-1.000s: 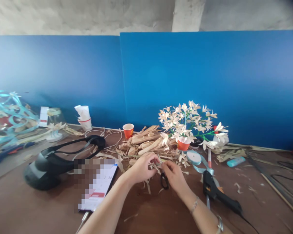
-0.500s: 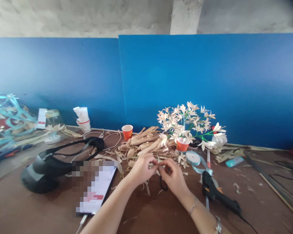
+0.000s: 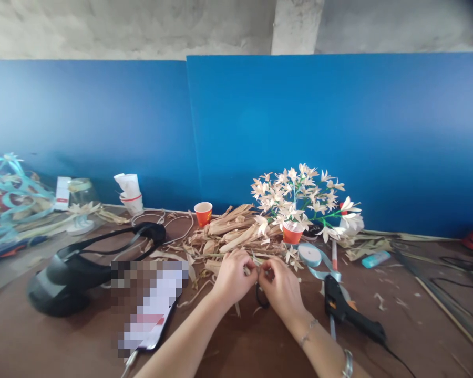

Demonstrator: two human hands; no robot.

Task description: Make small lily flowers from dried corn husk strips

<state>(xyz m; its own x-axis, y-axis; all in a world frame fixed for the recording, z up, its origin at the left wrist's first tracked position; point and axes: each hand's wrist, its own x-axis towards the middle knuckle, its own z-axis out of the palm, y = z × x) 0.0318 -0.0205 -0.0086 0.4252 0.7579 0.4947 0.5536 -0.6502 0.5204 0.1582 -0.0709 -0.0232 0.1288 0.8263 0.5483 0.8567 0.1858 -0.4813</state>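
Observation:
My left hand (image 3: 236, 275) and my right hand (image 3: 280, 286) meet over the middle of the brown table, each in a pinch of thumb and forefinger. Their fingertips almost touch. Whatever they pinch is too small and too covered by fingers to name. A black loop (image 3: 262, 297), perhaps a scissors handle, shows just under my right hand. Right behind the hands lies a heap of dry corn husks (image 3: 236, 226). Pale husk-like flowers (image 3: 295, 194) on green stems stand in a red paper cup (image 3: 292, 233), behind my right hand.
To the right are a roll of light blue ribbon (image 3: 310, 254), a black glue gun (image 3: 350, 310) and a turquoise object (image 3: 376, 259). On the left lie a phone (image 3: 157, 304) with a cable and a black headset (image 3: 67, 278). Another red cup (image 3: 203, 214) stands before the blue partition (image 3: 236, 131).
The view has shifted slightly left across the scene. My two hands stay pinched close together, their fingertips now marginally further apart, and my fingers have turned a little.

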